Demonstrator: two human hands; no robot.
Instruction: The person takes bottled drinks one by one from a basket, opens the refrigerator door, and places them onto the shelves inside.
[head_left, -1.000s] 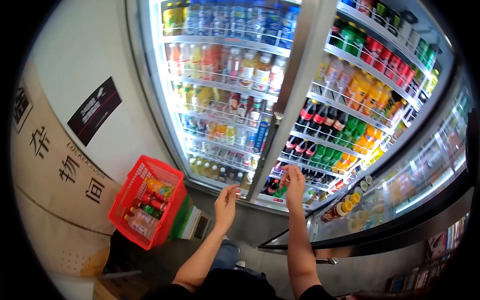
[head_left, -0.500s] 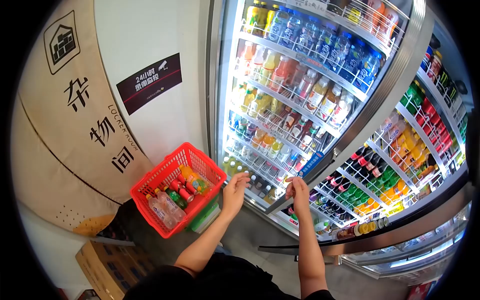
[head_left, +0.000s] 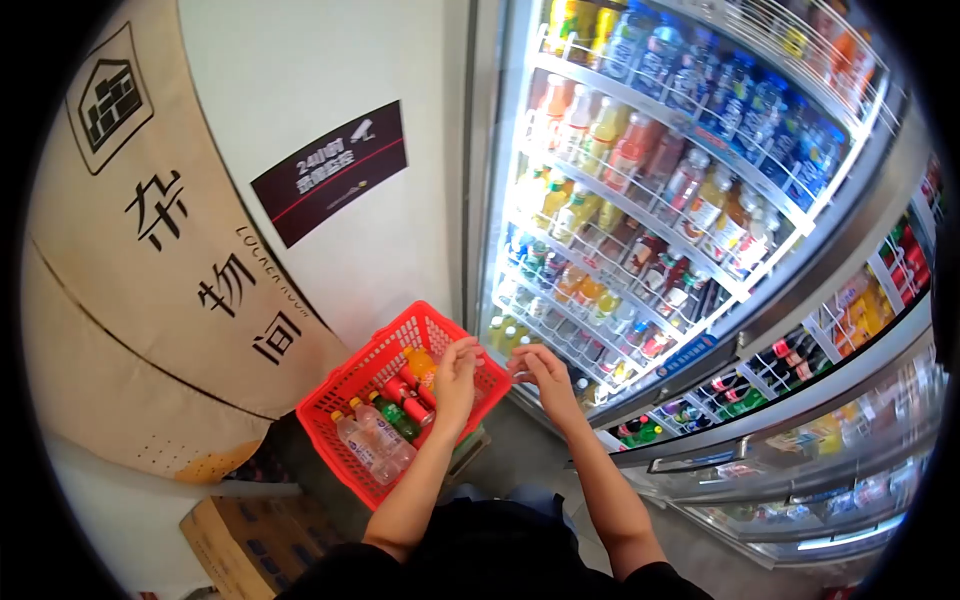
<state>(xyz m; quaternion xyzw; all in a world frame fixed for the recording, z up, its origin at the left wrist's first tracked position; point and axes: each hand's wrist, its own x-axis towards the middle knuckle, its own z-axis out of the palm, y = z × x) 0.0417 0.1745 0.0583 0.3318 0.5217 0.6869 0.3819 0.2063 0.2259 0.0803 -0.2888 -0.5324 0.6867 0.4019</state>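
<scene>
My left hand point(head_left: 456, 385) hovers over the right part of the red shopping basket point(head_left: 318, 442), fingers loosely curved and holding nothing. Just past the basket's right rim is my right hand point(head_left: 543, 375), empty, with its fingers bent but apart. Inside the basket lie clear bottles point(head_left: 366, 452) with yellow caps, a green bottle point(head_left: 396, 416), red cans point(head_left: 410, 402) and an orange drink bottle point(head_left: 420, 364) partly covered by my left hand. Ahead on the right, the lit drinks fridge point(head_left: 610, 185) holds rows of bottles on white wire shelves.
More glass-fronted fridges point(head_left: 800, 470) run along the right. A beige curtain point(head_left: 130, 300) hangs at the left, beside a dark sign point(head_left: 332, 170) on the white wall. Below the curtain stands a cardboard box point(head_left: 235, 545). Something green and pale supports the basket point(head_left: 468, 450).
Both my hands have moved left, away from the fridge front and towards the basket. My left hand is now over it. The view has turned, shifting the basket and fridge rightwards.
</scene>
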